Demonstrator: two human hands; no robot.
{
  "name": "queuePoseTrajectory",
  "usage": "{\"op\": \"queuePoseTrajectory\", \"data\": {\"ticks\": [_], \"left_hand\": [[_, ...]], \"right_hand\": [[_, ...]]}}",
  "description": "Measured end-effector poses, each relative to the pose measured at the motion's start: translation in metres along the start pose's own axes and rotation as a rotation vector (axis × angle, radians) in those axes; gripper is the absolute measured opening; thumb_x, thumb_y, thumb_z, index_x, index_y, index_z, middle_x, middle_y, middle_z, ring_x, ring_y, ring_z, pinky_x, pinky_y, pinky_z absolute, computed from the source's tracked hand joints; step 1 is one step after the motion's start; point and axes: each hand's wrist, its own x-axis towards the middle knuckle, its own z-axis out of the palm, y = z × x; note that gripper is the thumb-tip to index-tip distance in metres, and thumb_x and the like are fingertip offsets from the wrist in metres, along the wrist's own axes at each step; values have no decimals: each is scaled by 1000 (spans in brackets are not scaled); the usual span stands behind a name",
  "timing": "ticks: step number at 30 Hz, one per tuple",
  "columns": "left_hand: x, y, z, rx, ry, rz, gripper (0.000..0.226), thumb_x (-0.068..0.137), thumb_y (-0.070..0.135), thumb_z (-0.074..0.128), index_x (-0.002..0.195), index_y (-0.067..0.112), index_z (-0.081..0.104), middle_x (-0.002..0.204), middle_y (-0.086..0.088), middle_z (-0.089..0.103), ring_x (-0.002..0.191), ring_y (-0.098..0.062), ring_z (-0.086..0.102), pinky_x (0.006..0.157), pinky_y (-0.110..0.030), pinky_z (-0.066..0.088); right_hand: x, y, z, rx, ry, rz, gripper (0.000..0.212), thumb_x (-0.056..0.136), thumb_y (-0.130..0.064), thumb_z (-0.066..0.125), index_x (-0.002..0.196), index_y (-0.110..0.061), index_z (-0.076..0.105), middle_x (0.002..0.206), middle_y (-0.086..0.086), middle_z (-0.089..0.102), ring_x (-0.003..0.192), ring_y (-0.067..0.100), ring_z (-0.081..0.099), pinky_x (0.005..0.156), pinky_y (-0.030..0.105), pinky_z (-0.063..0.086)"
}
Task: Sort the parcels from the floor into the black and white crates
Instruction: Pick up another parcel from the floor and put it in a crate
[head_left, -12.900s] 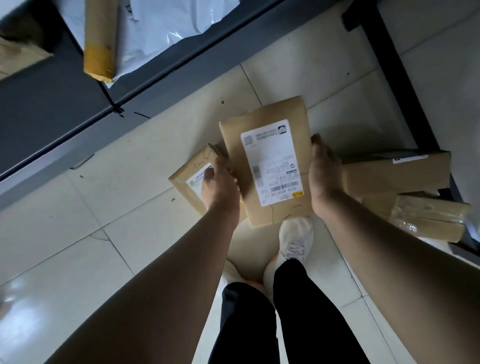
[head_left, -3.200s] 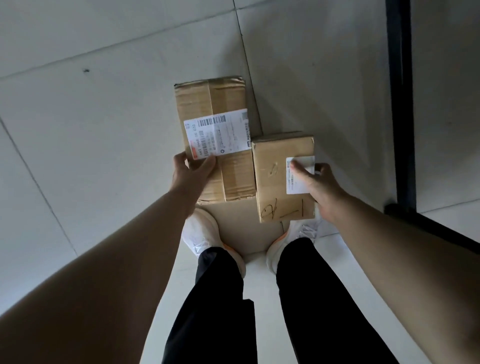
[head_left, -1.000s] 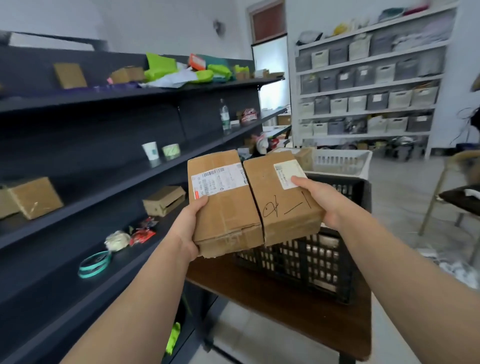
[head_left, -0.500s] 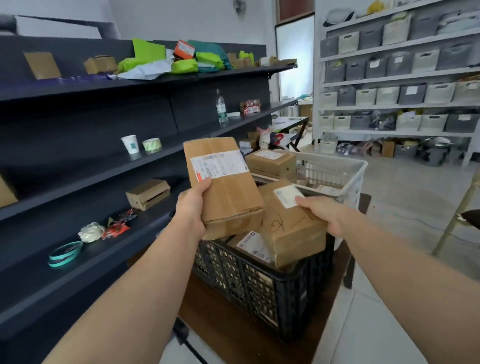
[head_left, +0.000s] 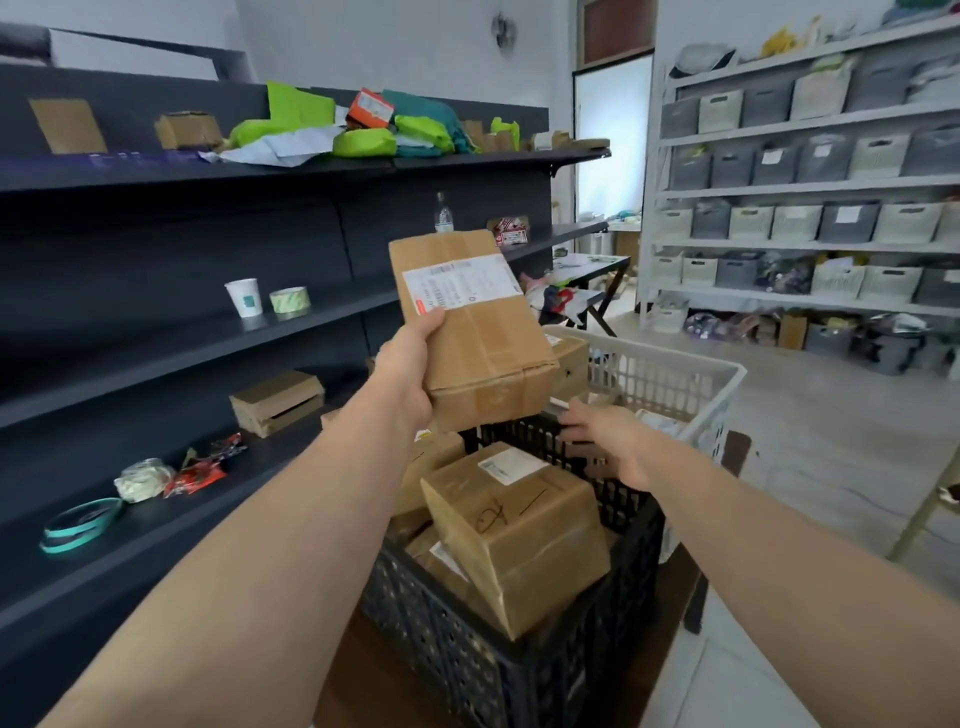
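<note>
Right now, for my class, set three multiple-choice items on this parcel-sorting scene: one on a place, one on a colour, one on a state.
1. The pen-marked parcel lies: A on the floor; B in the black crate; C on a shelf.
2. The farther crate is: A white; B green; C red.
3. The right hand: A grips a parcel; B is open and holds nothing; C grips a cup.

Answers:
1 B: it rests on other parcels inside the black walls.
2 A: its slotted walls are white.
3 B: its fingers are spread above the black crate's far rim, and only the left hand grips a labelled parcel.
</note>
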Motion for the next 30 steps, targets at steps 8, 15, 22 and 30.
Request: {"op": "queuePoseTrajectory", "data": {"ticks": [8, 15, 22, 30], "left_hand": [[36, 1, 73, 153, -46, -83, 28, 81, 48, 74, 98, 28, 63, 92, -2, 73, 82, -25, 68, 59, -37, 50], [64, -18, 157, 171, 46, -41, 40, 84, 48, 72, 113, 26, 57, 96, -3, 69, 83, -27, 65, 58, -40, 48], [99, -74, 253, 201, 150, -126, 27, 94, 47, 60, 99, 22, 53, 92, -5, 62, 86, -29, 60, 88, -51, 49], [128, -99, 302, 161, 190, -146, 22, 98, 36, 56, 115, 26, 48, 100, -4, 60, 89, -29, 58, 79, -52, 52]], "right_hand": [[38, -40, -54, 316, 24, -173, 47, 97, -61, 36, 103, -28, 68, 96, -3, 75, 95, 19, 66, 79, 39, 51], [78, -48, -121, 220, -87, -189, 41, 95, -52, 51, 127, -27, 58, 123, -1, 66, 119, 23, 57, 102, 48, 44], [126, -42, -220, 55, -132, -191, 37, 101, -28, 50, 138, -31, 53, 106, -8, 64, 99, 15, 59, 89, 40, 47], [183, -48, -266, 18, -181, -185, 48, 100, -12, 47, 145, -29, 44, 114, -7, 61, 96, 11, 57, 65, 30, 42]]}}
